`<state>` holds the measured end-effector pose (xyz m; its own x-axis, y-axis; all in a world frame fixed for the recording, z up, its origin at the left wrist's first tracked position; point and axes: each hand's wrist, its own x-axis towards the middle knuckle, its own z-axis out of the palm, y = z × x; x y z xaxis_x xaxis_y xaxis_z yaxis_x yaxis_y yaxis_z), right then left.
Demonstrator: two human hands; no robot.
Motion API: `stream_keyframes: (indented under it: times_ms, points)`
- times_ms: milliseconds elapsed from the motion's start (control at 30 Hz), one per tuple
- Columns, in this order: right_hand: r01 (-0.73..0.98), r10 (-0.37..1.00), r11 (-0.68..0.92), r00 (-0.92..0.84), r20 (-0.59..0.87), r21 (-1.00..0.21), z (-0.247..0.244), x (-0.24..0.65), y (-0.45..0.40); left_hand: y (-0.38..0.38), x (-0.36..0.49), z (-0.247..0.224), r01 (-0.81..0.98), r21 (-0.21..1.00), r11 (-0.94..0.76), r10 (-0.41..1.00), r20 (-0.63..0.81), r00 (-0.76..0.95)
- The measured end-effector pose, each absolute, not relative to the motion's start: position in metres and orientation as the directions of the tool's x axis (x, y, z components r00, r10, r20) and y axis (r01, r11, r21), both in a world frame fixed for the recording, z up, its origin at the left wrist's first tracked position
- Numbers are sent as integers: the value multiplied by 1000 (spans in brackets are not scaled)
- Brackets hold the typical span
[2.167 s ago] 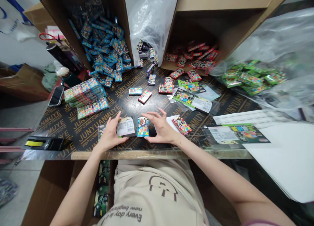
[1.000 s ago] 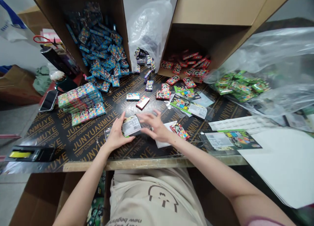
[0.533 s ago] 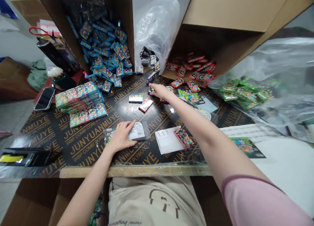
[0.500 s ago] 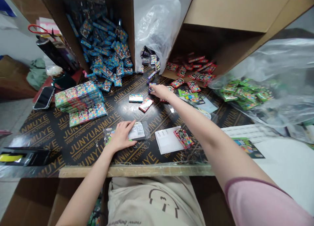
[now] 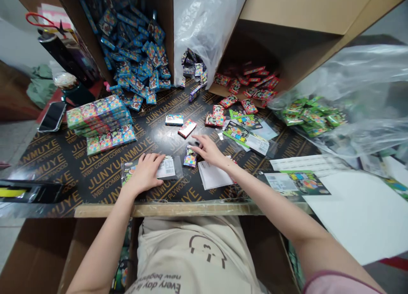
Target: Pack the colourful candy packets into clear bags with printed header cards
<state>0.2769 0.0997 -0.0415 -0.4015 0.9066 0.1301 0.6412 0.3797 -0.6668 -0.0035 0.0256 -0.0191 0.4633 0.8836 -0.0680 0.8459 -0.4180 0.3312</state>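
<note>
- Purple box [image 5: 190, 157]: multicoloured front, mid-frame; right hand [image 5: 209, 151] at its top, grip unclear.
- Left hand [image 5: 144, 171] spread over labelled packet [image 5: 166, 168].
- Upper-left carton [image 5: 169, 47]: blue boxes [image 5: 143, 64].

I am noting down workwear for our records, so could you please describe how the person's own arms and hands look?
The left hand and right hand are ungloved, with nothing seen worn at the wrists. The left arm is uncovered as far as it shows. The right arm is bare up to a pale pink sleeve with a darker mauve edge.
</note>
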Motion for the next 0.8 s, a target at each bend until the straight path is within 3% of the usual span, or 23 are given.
stream_keyframes:
  times_ms: [67, 200, 433, 567, 800]
  points:
    - [676, 887, 448, -418, 196, -585, -42, 282, 88, 19, -5, -18, 861, 297, -412, 891, -69, 450]
    - [678, 812, 561, -563, 157, -474, -39, 284, 73, 9, -3, -19, 884, 271, -381, 915, -30, 403]
    - [521, 750, 655, -538, 386, -547, -12, 266, 52, 1, 0, -13, 898, 273, -345, 938, 75, 337]
    - [553, 699, 702, -655, 287, -448, 5, 261, 37, 0, 2, -5, 849, 361, -386, 921, 112, 372]
    - [459, 649, 716, -714, 261, -526, 9, 263, 29, 0, 7, 1, 778, 489, -394, 915, 126, 384]
